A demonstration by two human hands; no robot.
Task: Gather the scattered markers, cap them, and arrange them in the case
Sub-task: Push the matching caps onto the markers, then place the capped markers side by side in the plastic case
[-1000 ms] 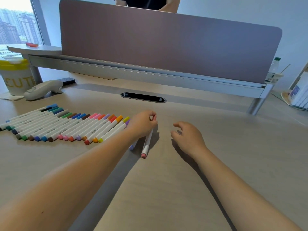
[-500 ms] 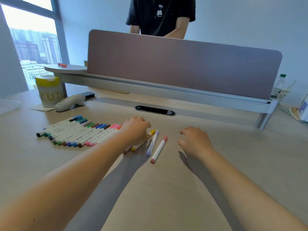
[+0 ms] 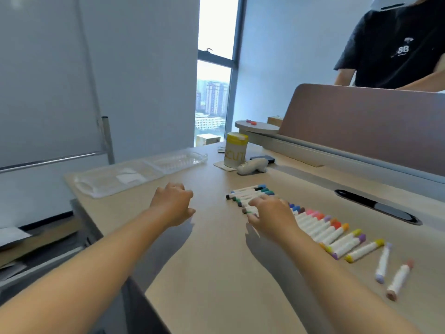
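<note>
A row of capped white markers [image 3: 320, 225] with coloured caps lies side by side on the wooden desk. My right hand [image 3: 269, 214] rests with spread fingers on the left part of that row, covering some markers. Apart from the row's right end lie a lilac-capped marker [image 3: 382, 262] and a pink-capped marker [image 3: 398, 279]. My left hand [image 3: 173, 203] hovers over bare desk with loosely curled fingers, holding nothing. The clear plastic case [image 3: 134, 173] lies open near the desk's far left edge, beyond my left hand.
A yellow-lidded white canister [image 3: 235, 150] and a white handheld device [image 3: 251, 166] stand behind the markers. A brown divider panel [image 3: 361, 124] runs along the back, with a person in a black shirt [image 3: 397, 44] behind it. The desk's left edge [image 3: 101, 227] drops off near my left arm.
The view has swung left, bringing the clear case into sight. My left hand left the markers and moved left over bare desk. My right hand moved onto the marker row.
</note>
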